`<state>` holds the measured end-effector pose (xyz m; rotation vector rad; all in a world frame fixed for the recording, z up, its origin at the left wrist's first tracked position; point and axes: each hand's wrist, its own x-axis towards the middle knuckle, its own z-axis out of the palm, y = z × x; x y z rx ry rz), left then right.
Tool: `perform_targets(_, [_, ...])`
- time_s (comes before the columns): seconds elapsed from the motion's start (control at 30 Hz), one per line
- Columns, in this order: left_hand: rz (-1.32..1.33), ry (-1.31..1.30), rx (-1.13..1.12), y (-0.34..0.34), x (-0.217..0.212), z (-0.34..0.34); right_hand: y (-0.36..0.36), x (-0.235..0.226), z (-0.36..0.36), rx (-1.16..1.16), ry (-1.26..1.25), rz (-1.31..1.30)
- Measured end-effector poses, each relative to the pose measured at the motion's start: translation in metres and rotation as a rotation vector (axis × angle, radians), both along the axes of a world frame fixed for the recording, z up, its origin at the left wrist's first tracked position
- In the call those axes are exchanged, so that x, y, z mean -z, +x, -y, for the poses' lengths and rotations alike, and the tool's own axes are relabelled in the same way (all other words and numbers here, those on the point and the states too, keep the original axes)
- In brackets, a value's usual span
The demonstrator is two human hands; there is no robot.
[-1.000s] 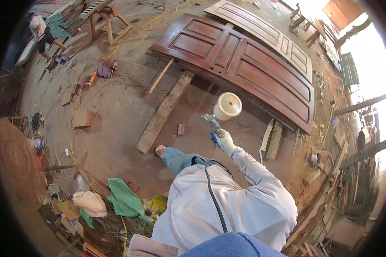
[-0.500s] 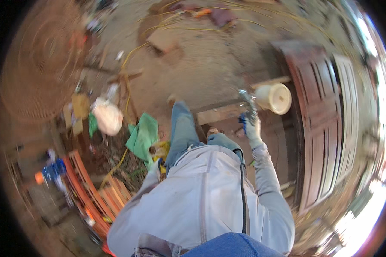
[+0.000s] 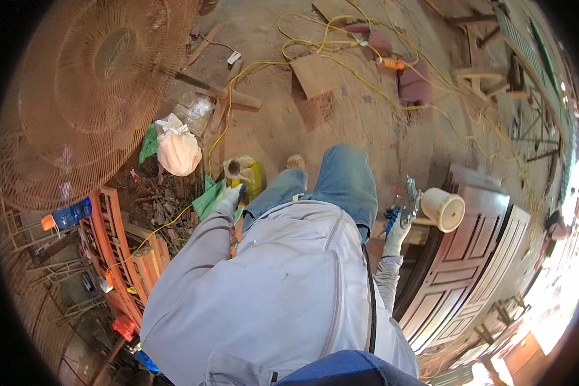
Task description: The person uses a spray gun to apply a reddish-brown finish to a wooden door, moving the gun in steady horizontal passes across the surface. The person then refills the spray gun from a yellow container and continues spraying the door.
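Note:
My right hand (image 3: pixel 396 233), in a white glove, grips a spray gun (image 3: pixel 408 202) with a blue handle and a cream cup (image 3: pixel 442 209) on its side, held out over the dirt floor beside brown panelled doors (image 3: pixel 469 264). My left hand (image 3: pixel 231 194), also gloved, reaches down to a yellow can (image 3: pixel 246 175) standing on a green cloth (image 3: pixel 210 198); its fingers touch the can's side. A black hose (image 3: pixel 370 296) runs down my grey jacket.
A large rusty fan (image 3: pixel 103 83) stands at the left. A white plastic bag (image 3: pixel 177 151) lies near the can. Yellow cable (image 3: pixel 341 71) loops across the dirt floor. Orange wooden frames (image 3: pixel 119 251) lean at lower left. Scrap boards lie at the top.
My head and body have turned left: the doors slid to the right edge, and the fan, bag and can came into view. My left hand has reached out to the yellow can.

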<state>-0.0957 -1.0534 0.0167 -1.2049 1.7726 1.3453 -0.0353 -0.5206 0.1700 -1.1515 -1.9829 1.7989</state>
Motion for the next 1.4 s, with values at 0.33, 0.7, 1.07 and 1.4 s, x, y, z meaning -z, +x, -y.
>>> perform_targets(0.33, [-0.165,-0.063,-0.18,-0.225,0.024,0.028,-0.249,0.046,-0.068,-0.002,0.042,-0.002])
perform_targets(0.7, [-0.216,0.067,-0.672,-0.412,-0.008,-0.087,-0.719,-0.004,-0.154,-0.565,-0.1,0.075])
perform_targets(1.07, [-0.085,0.139,-1.005,-0.605,0.054,-0.123,-1.096,-0.002,0.027,-1.123,-0.174,-0.2])
perform_targets(1.4, [-0.357,0.081,-1.408,-0.78,0.052,-0.05,-1.351,-0.034,0.306,-1.612,0.138,-0.015])
